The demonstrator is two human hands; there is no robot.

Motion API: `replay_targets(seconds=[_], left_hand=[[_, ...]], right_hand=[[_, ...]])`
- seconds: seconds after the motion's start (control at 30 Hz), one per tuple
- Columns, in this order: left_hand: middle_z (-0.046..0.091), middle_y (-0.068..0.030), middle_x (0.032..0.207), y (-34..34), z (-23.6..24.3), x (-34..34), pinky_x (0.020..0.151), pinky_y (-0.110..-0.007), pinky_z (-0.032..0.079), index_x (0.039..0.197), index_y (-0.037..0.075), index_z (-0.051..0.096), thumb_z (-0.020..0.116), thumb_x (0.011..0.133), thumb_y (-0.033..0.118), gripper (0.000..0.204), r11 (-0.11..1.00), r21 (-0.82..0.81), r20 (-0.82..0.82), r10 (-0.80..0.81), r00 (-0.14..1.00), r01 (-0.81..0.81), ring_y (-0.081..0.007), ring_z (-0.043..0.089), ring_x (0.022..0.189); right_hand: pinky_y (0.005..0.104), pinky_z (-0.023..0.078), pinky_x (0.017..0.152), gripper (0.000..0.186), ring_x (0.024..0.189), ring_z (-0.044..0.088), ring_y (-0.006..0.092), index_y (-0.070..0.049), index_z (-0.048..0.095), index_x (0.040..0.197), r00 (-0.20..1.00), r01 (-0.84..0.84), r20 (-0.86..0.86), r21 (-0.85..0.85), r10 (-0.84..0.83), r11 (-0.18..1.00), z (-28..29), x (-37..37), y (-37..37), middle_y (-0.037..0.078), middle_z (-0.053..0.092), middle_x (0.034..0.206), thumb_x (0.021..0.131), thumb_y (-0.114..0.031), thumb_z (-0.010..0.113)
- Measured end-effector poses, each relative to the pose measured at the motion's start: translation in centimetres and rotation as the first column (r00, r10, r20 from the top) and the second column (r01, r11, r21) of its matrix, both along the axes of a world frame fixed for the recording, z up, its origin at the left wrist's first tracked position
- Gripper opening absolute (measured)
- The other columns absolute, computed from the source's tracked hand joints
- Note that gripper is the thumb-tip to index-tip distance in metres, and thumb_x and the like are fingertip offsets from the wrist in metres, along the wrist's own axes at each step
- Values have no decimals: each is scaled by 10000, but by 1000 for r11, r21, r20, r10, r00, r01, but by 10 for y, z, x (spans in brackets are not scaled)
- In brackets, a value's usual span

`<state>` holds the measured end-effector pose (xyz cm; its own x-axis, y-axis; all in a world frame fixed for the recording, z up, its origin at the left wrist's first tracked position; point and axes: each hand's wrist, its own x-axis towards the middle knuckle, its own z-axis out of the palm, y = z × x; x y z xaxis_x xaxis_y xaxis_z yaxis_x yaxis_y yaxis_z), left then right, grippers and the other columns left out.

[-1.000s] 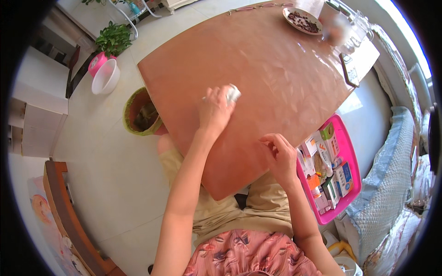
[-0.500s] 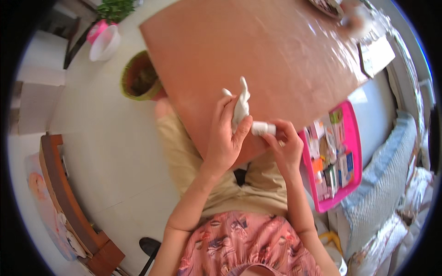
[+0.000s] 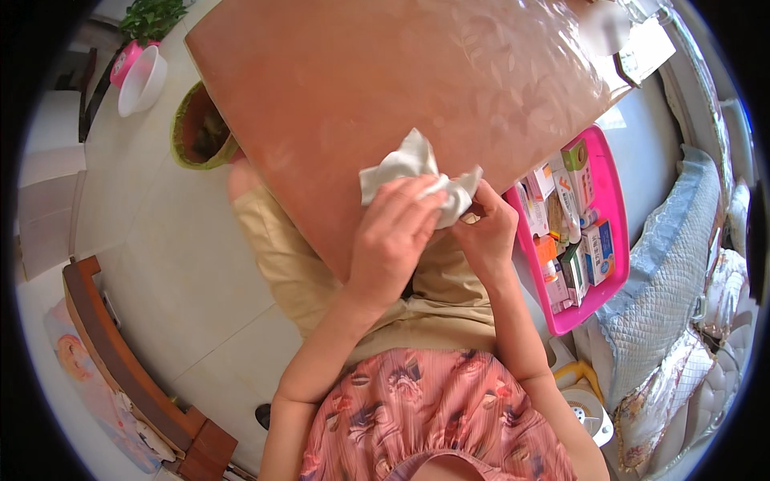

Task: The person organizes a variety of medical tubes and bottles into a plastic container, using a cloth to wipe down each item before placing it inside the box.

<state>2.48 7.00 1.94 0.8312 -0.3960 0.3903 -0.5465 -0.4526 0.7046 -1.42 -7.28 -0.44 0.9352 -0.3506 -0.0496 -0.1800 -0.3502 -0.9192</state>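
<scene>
A crumpled white cloth is bunched in my left hand, its fingers closed over it and its corners sticking out above the near edge of the brown table. My right hand is closed at the cloth's right side, with thumb and fingers pinched together just beside the left fingertips. The small white bottle that my right hand held a moment earlier is now covered by the cloth and fingers.
To the right, a pink basket holds several medicine boxes and tubes. Blue quilted fabric covers a seat beyond it. Left of the table are a green-rimmed bin, a white basin and a leafy plant.
My left hand has turned palm down and brought the cloth over the small white bottle in my right hand. The view has shifted, so the table and basket appear further left and higher.
</scene>
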Motion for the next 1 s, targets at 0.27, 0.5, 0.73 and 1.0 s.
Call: replay_targets(seconds=[0.27,0.5,0.73,1.0], left_hand=[[671,-114,1092,20,-11,17,816,-348,527,1038,-14,672,659,849,-2,190,981,-44,-306,166,937,-188,-271,637,968],[652,-35,982,4,-1,-25,711,-209,475,1260,-17,566,638,955,221,393,837,-429,-745,-115,657,-340,-63,578,825],[603,-15,1013,4,5,-21,752,-211,452,1191,7,534,580,988,243,315,838,-515,-678,-268,684,-181,-60,532,871],[580,-10,1005,7,4,-31,772,-228,445,1176,19,527,520,1015,259,289,802,-550,-679,-266,684,-233,-68,517,879]], right_hand=[[258,564,685,355,752,676,129,-9,665,982,998,-11,64,31,9,999,-5,-3,3,72,689,929,671,6,836],[284,550,634,325,761,686,213,-19,660,927,932,22,363,-113,21,993,7,-15,9,101,694,956,652,7,831],[294,531,595,378,734,671,233,-23,645,968,849,-15,472,-429,239,903,22,-26,-2,104,695,906,653,-65,850],[327,512,617,360,694,626,242,-4,600,1060,950,-216,179,-222,257,951,43,-31,-6,93,650,857,760,-90,778]])
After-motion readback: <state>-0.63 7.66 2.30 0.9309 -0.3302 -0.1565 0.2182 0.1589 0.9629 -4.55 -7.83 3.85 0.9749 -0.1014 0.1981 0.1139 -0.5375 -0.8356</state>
